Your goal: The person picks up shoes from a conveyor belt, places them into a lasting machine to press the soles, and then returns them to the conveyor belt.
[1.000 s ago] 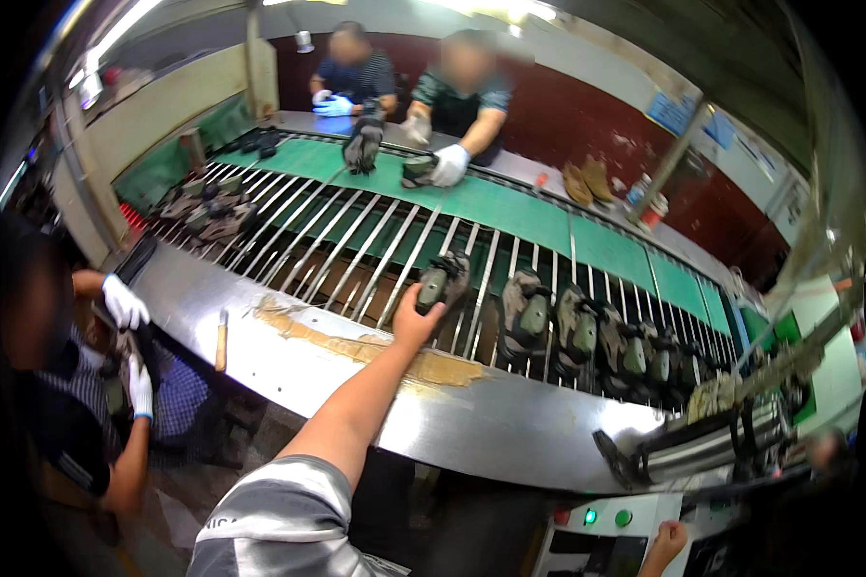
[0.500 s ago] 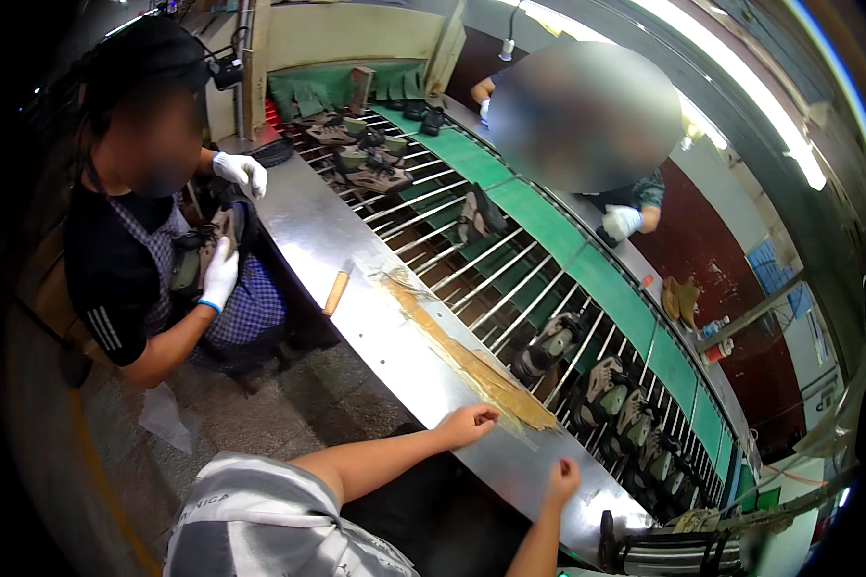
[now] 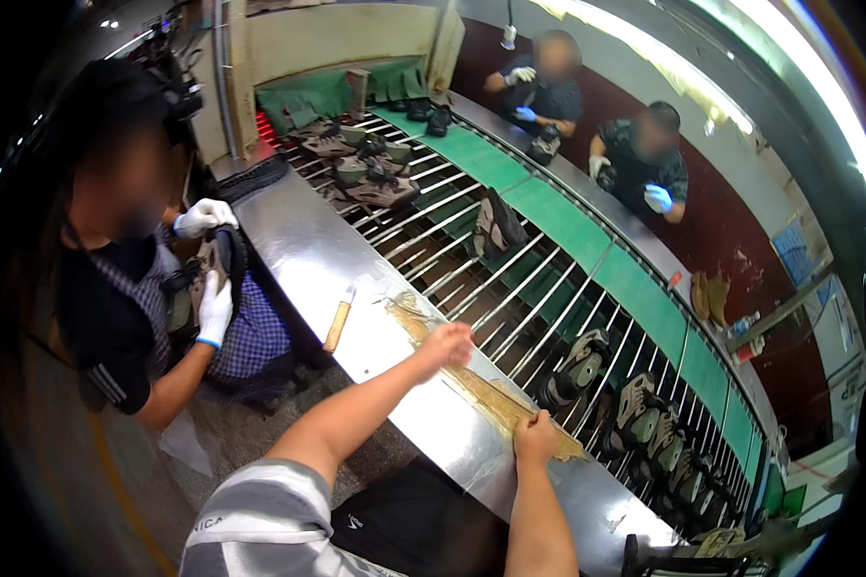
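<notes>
My left hand (image 3: 445, 346) is above a strip of brown tape (image 3: 491, 396) along the inner edge of the metal bench (image 3: 423, 399). Its fingers look loosely spread, a little blurred, with nothing visible in them. My right hand (image 3: 536, 438) is closed at the near end of that strip; whatever its fingers hold, if anything, is hidden. Just beyond it, a grey and black shoe (image 3: 574, 370) rests on the metal rods of the conveyor (image 3: 510, 308). A tool with a wooden handle (image 3: 337, 325) lies on the bench left of my left hand.
Several shoes (image 3: 654, 423) line the rods at right; another shoe (image 3: 496, 223) and more shoes (image 3: 370, 168) lie farther off. A co-worker (image 3: 135, 260) at left holds a shoe in gloved hands. Two people (image 3: 645, 163) work behind the green belt (image 3: 568, 231).
My left hand has moved forward and left over the bench edge, its fingers loosening. My right hand has moved forward onto the tape strip. The view has shifted slightly.
</notes>
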`<state>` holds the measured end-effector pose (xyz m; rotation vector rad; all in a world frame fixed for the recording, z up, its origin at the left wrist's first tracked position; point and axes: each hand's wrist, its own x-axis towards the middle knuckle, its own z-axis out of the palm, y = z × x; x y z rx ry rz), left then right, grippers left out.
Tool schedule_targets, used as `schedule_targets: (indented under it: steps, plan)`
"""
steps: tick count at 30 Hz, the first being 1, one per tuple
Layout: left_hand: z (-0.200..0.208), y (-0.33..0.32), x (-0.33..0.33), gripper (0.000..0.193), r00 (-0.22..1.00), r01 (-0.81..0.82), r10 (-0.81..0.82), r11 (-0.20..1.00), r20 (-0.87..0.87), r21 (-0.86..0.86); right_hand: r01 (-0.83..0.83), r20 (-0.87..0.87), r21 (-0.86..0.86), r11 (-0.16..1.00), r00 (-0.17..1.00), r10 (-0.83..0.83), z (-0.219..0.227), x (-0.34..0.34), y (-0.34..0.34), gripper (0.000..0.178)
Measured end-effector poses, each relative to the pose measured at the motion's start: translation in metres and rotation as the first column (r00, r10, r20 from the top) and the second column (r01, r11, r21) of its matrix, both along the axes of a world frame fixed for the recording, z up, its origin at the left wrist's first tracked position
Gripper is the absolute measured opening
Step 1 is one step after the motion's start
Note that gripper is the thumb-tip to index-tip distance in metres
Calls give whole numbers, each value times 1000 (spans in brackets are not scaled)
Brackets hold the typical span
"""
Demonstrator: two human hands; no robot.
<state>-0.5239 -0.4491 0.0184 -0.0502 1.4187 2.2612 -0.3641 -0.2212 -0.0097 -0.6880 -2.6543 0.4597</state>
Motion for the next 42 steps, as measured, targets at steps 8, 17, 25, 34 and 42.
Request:
schedule_targets:
  steps: [8,17,25,34,42]
  plan:
    - [-68,69,-222,44,960,-264,184,839,-209,-475,33,56,4,999,998,-33,4,-13,-3,16]
    - [-52,124,-246,34,878,-466,100,394,-468,-792,83,100,-73,994,992,-75,-4,-17,5,17]
    - [-113,83,-231,33,575,-558,-321,518,-752,-648,24,69,-100,995,997,-18,-6,-25,-5,19]
    - [54,4,60,34,920,247,-328,910,-213,-332,29,23,-147,989,999,-26,0,-16,0,21]
    - [89,-75,181,32,637,185,-669,615,-383,-767,-88,-246,-501,861,968,-44,-33,51,-10,14]
